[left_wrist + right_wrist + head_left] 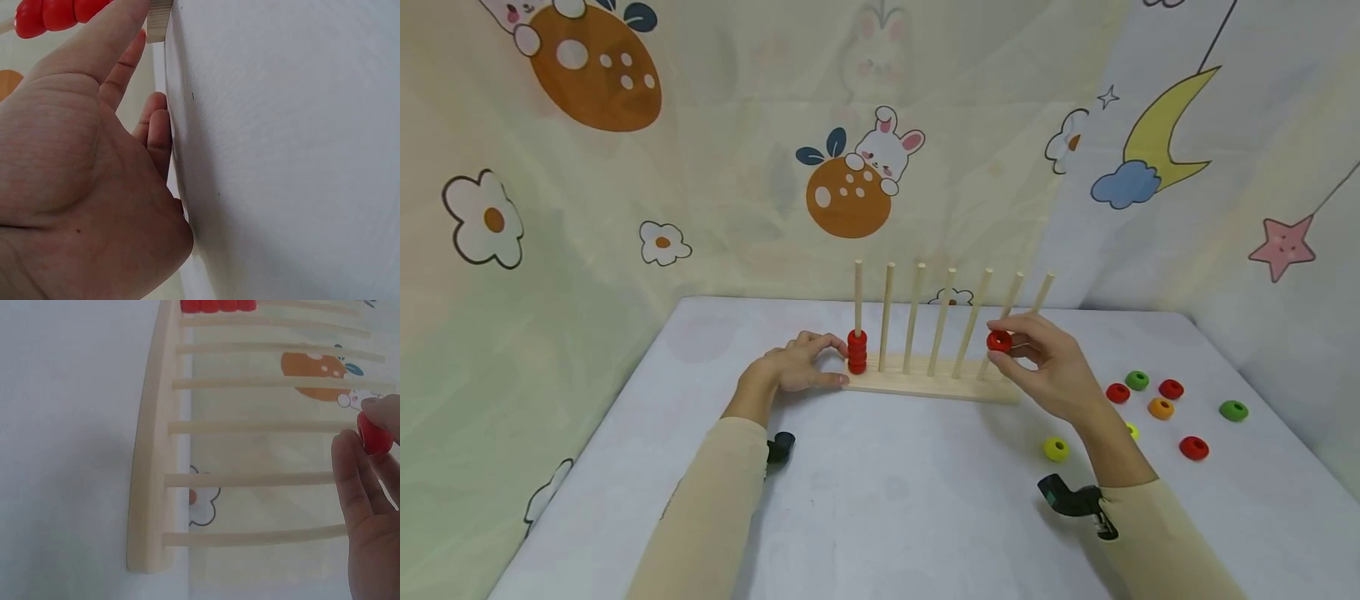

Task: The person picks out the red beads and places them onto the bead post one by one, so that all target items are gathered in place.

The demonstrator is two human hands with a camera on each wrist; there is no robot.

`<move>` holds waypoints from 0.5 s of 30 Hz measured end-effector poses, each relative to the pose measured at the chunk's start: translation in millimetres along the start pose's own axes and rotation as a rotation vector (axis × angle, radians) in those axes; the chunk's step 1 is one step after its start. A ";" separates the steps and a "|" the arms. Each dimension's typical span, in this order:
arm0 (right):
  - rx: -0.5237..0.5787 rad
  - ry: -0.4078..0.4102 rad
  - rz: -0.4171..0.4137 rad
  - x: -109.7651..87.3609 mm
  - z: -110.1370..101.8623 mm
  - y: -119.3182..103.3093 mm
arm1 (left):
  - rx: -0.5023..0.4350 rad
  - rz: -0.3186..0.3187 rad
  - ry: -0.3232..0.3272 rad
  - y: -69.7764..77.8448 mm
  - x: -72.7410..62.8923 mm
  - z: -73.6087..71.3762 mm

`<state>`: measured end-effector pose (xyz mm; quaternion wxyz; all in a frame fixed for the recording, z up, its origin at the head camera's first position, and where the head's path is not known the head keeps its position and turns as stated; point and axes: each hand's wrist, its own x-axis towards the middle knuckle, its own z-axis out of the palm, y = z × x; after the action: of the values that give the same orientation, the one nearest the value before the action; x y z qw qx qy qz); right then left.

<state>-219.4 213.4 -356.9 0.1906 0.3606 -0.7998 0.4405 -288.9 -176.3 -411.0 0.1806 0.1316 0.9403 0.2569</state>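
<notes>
A wooden peg rack (932, 385) with a row of upright pegs stands on the table. Several red beads (857, 352) are stacked on its leftmost peg. My left hand (790, 365) holds the rack's left end between thumb and forefinger; in the left wrist view the thumb reaches the base end (157, 25), while the other fingers lie behind. Raised near the right-hand pegs, my right hand (1048, 358) pinches a red bead (999, 342) between thumb and fingertips. In the right wrist view this bead (375, 434) is off the pegs, its hole partly visible.
Loose beads lie right of the rack: green (1137, 380), red (1193, 448), orange (1161, 408) and yellow (1056, 449), with several more around them. A patterned cloth (737, 167) hangs behind the white table (865, 500).
</notes>
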 end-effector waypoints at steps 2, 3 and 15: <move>-0.001 0.000 -0.006 3.1 1.6 -0.1 | -0.001 0.000 0.000 0.1 0.0 -0.4; 0.004 -0.001 -0.011 4.8 2.6 -0.2 | -0.002 -0.001 0.000 0.0 0.2 -0.5; 0.018 -0.017 0.008 19.1 11.5 -8.0 | -0.001 -0.013 0.006 1.3 2.9 1.0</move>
<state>-226.1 193.1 -346.7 0.1786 0.3629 -0.7987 0.4455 -290.9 -173.8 -411.9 0.1796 0.1246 0.9415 0.2567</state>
